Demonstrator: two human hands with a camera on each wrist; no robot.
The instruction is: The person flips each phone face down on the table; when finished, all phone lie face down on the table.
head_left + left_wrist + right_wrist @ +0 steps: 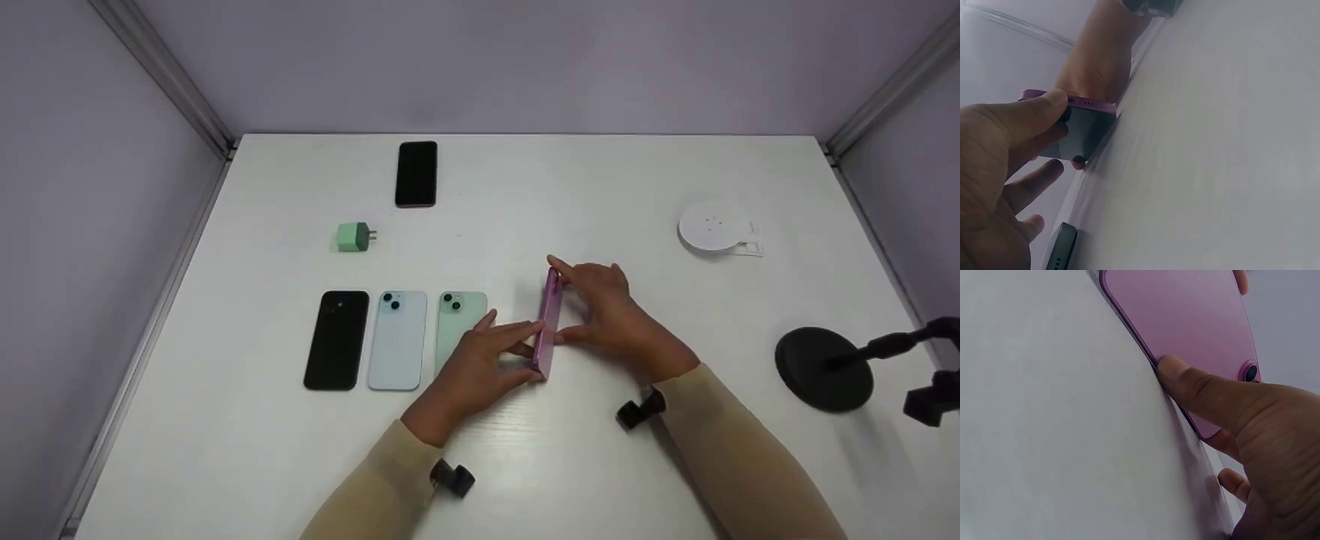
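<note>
Both hands hold a pink smartphone (551,319), stood up on its long edge over the white table. At its near end the left hand (474,373) pinches it, thumb on the bottom edge in the left wrist view, where the dark screen (1090,130) faces that hand. The right hand (616,319) grips the far end. In the right wrist view its thumb (1196,382) lies across the pink back (1190,320), close to the camera lens (1249,372). Just left of the left hand, a mint-green phone (456,326) lies back up, partly covered by that hand.
A pale blue phone (397,345) and a black phone (337,341) lie in line with the green one. Farther back are a green charger plug (352,237) and a dark-screened phone (416,174). At right sit a white disc (709,226) and a stand's round black base (814,382).
</note>
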